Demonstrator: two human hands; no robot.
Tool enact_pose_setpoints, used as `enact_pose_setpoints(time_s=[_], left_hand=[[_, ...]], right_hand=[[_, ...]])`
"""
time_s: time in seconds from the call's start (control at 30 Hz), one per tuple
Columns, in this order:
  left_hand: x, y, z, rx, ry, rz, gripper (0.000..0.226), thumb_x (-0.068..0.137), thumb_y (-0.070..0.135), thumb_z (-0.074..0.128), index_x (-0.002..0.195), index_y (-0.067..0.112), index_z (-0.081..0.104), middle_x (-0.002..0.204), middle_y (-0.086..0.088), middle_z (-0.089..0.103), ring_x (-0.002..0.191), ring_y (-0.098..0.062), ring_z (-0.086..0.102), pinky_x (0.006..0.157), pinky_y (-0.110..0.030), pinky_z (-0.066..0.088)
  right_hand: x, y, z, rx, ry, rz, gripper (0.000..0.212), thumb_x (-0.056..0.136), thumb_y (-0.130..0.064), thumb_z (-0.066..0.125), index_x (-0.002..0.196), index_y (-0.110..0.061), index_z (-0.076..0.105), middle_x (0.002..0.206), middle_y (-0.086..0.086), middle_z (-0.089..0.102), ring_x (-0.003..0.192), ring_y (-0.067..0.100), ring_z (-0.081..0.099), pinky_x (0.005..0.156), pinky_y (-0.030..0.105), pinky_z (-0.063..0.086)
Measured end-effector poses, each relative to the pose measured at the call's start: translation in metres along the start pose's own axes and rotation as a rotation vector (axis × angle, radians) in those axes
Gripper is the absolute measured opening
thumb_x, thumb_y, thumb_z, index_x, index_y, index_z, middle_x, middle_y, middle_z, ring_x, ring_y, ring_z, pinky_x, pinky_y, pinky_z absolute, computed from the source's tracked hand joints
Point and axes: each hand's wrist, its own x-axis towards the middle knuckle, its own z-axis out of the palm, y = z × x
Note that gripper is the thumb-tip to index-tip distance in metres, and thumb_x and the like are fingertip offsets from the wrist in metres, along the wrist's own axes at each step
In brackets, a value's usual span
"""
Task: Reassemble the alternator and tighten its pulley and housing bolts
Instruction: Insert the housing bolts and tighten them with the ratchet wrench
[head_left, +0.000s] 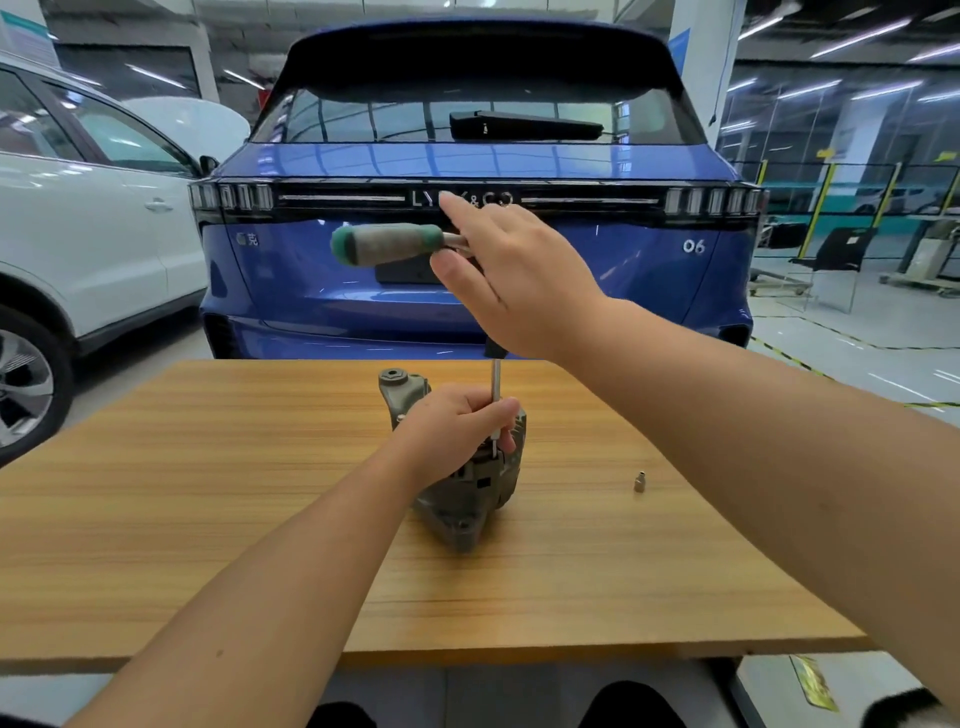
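The alternator (457, 478) stands on edge near the middle of the table (208, 519), a grey cast-metal body with ribbed sides, a mounting lug with a round bore at its far top and another lug at its near bottom. The left hand (457, 431) sits on top of the housing, its fingers curled round both the casting and the lower end of a thin, bright steel extension bar (496, 400) that rises straight up from a fastener point on the housing. The top of that bar meets the head of a ratchet wrench, hidden behind the right hand (514, 270). The wrench's handle (387, 244) sticks out level to the left, a rounded cylinder of worn grey rubber with green ends. The right hand's fingers are mostly straight and spread, the thumb under the metal neck of the handle and the forefinger stretched above it, so the grip is loose rather than clenched. To the right of the alternator, well apart from it, 1 small silvery socket (639, 481) stands upright on the pale, striped wood-grain surface. Beyond the table's far edge is the glossy tail of a blue car (467, 156), and a white car (78, 218) is parked at the left.
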Motion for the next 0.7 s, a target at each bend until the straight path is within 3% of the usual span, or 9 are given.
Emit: enact_pose_setpoints(time_s=[0.1,0.17,0.2,0.27,0.37,0.43,0.53,0.6,0.7], left_hand=[[0.001,0.001,0.002,0.0,0.006,-0.016,0.052,0.099,0.068,0.04,0.079,0.032,0.073,0.081,0.02,0.075,0.089,-0.011,0.067,0.08,-0.033,0.049],[0.001,0.0,0.002,0.003,0.006,-0.013,0.056,0.097,0.072,0.037,0.079,0.032,0.072,0.08,0.021,0.075,0.085,-0.006,0.066,0.075,-0.03,0.044],[0.001,0.0,0.002,0.004,0.009,-0.013,0.057,0.096,0.073,0.036,0.079,0.033,0.072,0.081,0.021,0.074,0.082,-0.003,0.065,0.074,-0.029,0.043],[0.0,0.0,0.002,0.005,0.009,-0.014,0.052,0.095,0.076,0.035,0.082,0.04,0.071,0.082,0.022,0.074,0.078,0.0,0.064,0.072,-0.028,0.043],[-0.001,0.004,0.001,-0.007,-0.004,-0.029,0.04,0.095,0.075,0.039,0.085,0.05,0.068,0.083,0.022,0.074,0.085,-0.004,0.067,0.071,-0.027,0.043],[-0.001,0.005,-0.001,-0.031,-0.018,-0.042,0.035,0.095,0.073,0.044,0.085,0.051,0.069,0.085,0.023,0.074,0.09,-0.006,0.067,0.072,-0.026,0.043],[0.0,0.006,-0.006,-0.085,-0.037,-0.052,0.029,0.093,0.069,0.054,0.085,0.049,0.073,0.088,0.023,0.073,0.088,-0.005,0.067,0.073,-0.027,0.044],[0.0,0.005,-0.009,-0.143,-0.037,-0.039,0.023,0.092,0.063,0.061,0.086,0.046,0.074,0.09,0.021,0.075,0.083,0.0,0.068,0.076,-0.029,0.045],[0.0,0.006,-0.013,-0.228,-0.038,-0.038,0.015,0.093,0.051,0.069,0.088,0.039,0.076,0.092,0.016,0.078,0.083,0.005,0.068,0.08,-0.03,0.043]], right_hand=[[0.009,0.001,-0.01,-0.019,-0.126,-0.064,0.06,0.106,-0.044,0.025,0.15,-0.006,0.042,0.108,0.008,0.063,0.105,0.026,0.055,0.085,0.034,0.038],[0.018,-0.002,-0.014,-0.069,-0.158,-0.097,0.052,0.107,-0.044,0.025,0.124,-0.011,0.061,0.089,0.002,0.06,0.086,0.023,0.056,0.069,0.034,0.039],[0.023,-0.003,-0.015,-0.107,-0.19,-0.089,0.047,0.108,-0.044,0.026,0.104,-0.013,0.062,0.079,-0.001,0.055,0.074,0.022,0.053,0.06,0.034,0.036],[0.034,-0.003,-0.017,-0.195,-0.306,0.003,0.041,0.108,-0.039,0.031,0.081,-0.016,0.054,0.069,-0.001,0.049,0.061,0.02,0.047,0.052,0.032,0.03],[0.052,-0.003,-0.023,-0.179,-0.463,0.213,0.033,0.102,-0.026,0.041,0.072,-0.016,0.049,0.069,0.003,0.054,0.062,0.024,0.048,0.052,0.031,0.033],[0.061,-0.003,-0.029,0.043,-0.532,0.405,0.025,0.099,-0.022,0.046,0.077,-0.013,0.054,0.071,0.002,0.068,0.065,0.022,0.06,0.056,0.03,0.044],[0.056,-0.004,-0.036,0.584,-0.547,0.753,0.018,0.098,-0.019,0.05,0.1,-0.005,0.062,0.078,0.006,0.078,0.074,0.022,0.077,0.066,0.032,0.057],[0.046,-0.002,-0.032,0.978,-0.441,0.929,0.021,0.096,-0.015,0.049,0.111,-0.004,0.058,0.084,0.006,0.078,0.079,0.025,0.077,0.076,0.04,0.055],[0.031,-0.003,-0.013,1.417,-0.216,1.079,0.017,0.098,-0.022,0.048,0.11,-0.013,0.057,0.09,0.001,0.079,0.08,0.018,0.077,0.082,0.043,0.047]])
